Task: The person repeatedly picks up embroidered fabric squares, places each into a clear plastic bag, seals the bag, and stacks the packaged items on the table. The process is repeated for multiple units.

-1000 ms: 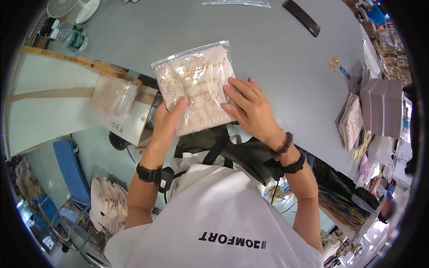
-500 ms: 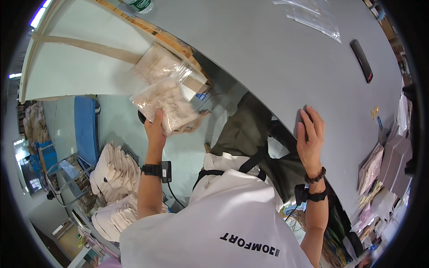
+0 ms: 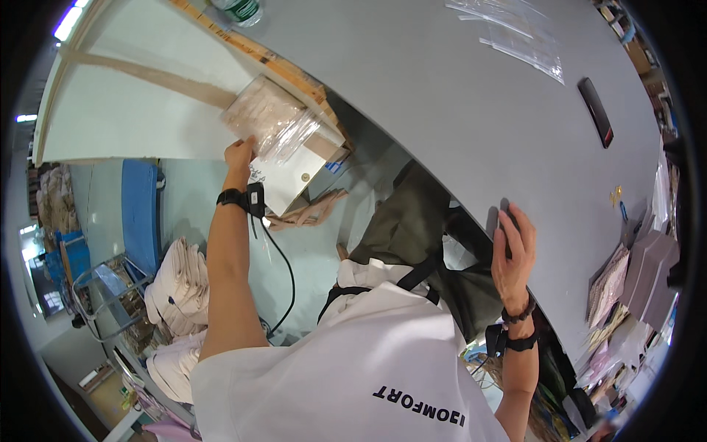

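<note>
Shirt, white with dark lettering, closest to me; dark green trousers show beyond its hem. A black wrist strap with a small box sits on my left wrist, a black cable looping down from it. On my right wrist: a dark bead bracelet and a second black strap.

My right hand lies relaxed at the near edge of the grey table, fingers loosely bent, nothing in its grasp. My left hand is stretched out, fingers touching the lower left corner of a clear bag of beige cloth. Cannot tell whether those fingers pinch the bag or have let go; also unclear whether one bag lies there or several in a pile.

Bag position: near the inner end of a large white panel, beside its wooden edge, above a white piece with a round knob. Left of me, on the floor side: a pile of folded cream cloth and an upright blue board.

Farther over the table: a patterned pinkish stack next to grey boxes; a long black object; flat clear bags; a green-labelled bottle.
</note>
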